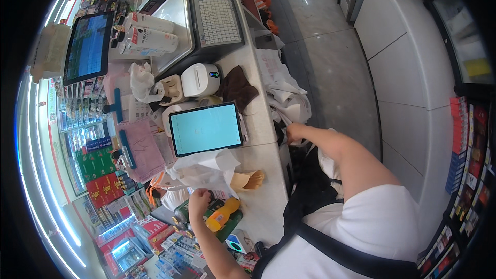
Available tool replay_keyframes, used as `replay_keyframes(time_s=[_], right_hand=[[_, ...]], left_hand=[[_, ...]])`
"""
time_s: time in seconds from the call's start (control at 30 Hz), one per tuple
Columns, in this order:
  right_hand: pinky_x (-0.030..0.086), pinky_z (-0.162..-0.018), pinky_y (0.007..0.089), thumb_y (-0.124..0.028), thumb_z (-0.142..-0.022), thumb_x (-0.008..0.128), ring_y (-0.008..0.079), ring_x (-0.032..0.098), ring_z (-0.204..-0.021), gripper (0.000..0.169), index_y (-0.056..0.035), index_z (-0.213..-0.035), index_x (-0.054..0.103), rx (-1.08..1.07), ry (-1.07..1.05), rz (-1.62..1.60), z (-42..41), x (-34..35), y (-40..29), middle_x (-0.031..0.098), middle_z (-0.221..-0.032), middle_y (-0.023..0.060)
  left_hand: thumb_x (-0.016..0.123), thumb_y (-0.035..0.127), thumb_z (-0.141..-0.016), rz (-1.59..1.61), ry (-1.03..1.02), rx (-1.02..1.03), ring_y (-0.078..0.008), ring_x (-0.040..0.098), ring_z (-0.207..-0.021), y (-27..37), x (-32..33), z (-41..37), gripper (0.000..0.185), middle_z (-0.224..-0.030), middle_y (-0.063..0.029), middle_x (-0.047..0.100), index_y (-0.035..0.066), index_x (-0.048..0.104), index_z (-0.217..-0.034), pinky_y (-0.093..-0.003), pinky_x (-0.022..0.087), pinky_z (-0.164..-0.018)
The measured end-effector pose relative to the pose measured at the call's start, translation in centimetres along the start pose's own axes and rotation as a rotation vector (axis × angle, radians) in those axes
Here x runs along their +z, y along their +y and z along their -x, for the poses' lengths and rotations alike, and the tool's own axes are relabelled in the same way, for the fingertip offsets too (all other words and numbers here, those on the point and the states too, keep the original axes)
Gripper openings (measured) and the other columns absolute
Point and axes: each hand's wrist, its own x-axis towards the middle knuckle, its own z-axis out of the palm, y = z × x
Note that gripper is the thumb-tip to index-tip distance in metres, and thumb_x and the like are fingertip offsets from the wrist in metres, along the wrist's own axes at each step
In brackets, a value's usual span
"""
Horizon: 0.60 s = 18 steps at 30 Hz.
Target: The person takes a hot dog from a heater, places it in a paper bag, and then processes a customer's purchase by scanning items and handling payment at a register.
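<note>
My left hand [199,200] is over the counter with curled fingers, at the lower edge of a translucent white plastic bag [205,168]; whether it grips the bag is unclear. Close by lie a bottle of orange drink [223,215] and a green pack of cans [230,226]. A brown paper bag [248,180] lies beside the plastic bag. My right hand [296,133] reaches into a bundle of white plastic bags [288,93] hanging off the counter's side, and its fingertips are hidden. Between the two hands, towards the far side, a tablet [205,128] with a lit screen stands on the counter.
Along the counter [263,162] are a brown cloth [238,89], a white label printer [200,79], a keyboard scale [219,17], two large white-labelled bottles [151,40] and a monitor [88,48]. Beyond the counter, a person in an orange-and-white cap [159,186] is partly visible. Cabinets [403,66] stand behind me.
</note>
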Motion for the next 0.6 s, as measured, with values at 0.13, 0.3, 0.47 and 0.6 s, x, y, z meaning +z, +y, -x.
replay_keyframes(time_s=[0.13, 0.3, 0.47, 0.6], right_hand=[[0.051, -0.072, 0.0406, -0.034, -0.07, 0.082, 0.0283, 0.067, -0.079, 0.033, -0.0098, -0.089, 0.07, 0.025, -0.026, -0.104, 1.0, -1.6, 3.6, 0.07, -0.081, 0.01], [0.051, -0.072, 0.0396, -0.033, -0.07, 0.082, 0.0266, 0.067, -0.081, 0.032, -0.0102, -0.091, 0.072, 0.064, 0.165, -0.13, 3.2, -2.4, 3.4, 0.071, -0.084, 0.0094], [0.052, -0.072, 0.042, -0.039, -0.063, 0.086, 0.0284, 0.067, -0.08, 0.038, -0.0099, -0.082, 0.07, 0.068, 0.192, -0.22, 3.3, -1.0, 3.3, 0.071, -0.083, 0.0098], [0.049, -0.068, 0.039, -0.048, -0.062, 0.085, 0.0255, 0.064, -0.076, 0.048, -0.0098, -0.083, 0.065, 0.019, -0.006, -0.405, 3.8, -2.6, 4.7, 0.067, -0.079, 0.0086]], left_hand=[[0.059, 0.017, -0.089, -0.277, 0.335, 0.163, -0.0225, 0.066, -0.077, 3.7, -1.2, 2.6, 0.024, -0.087, -0.0138, 0.069, 0.0, 0.065, -0.104, -0.0329, 0.05, -0.072], [0.06, 0.016, -0.094, 0.102, 0.306, 0.415, -0.0166, 0.067, -0.081, 10.1, 1.7, 7.0, 0.02, -0.09, -0.0112, 0.071, 0.0, 0.065, -0.105, -0.0291, 0.051, -0.072], [0.058, 0.014, -0.096, 0.211, 0.089, 0.548, -0.0166, 0.068, -0.084, 16.8, 6.8, 7.0, 0.019, -0.093, -0.0108, 0.071, 0.001, 0.064, -0.109, -0.028, 0.051, -0.075], [0.06, 0.014, -0.095, 0.18, -0.034, 0.569, -0.0158, 0.066, -0.079, 24.7, 11.7, 4.5, 0.02, -0.092, -0.0102, 0.071, 0.001, 0.065, -0.108, -0.0287, 0.052, -0.072]])
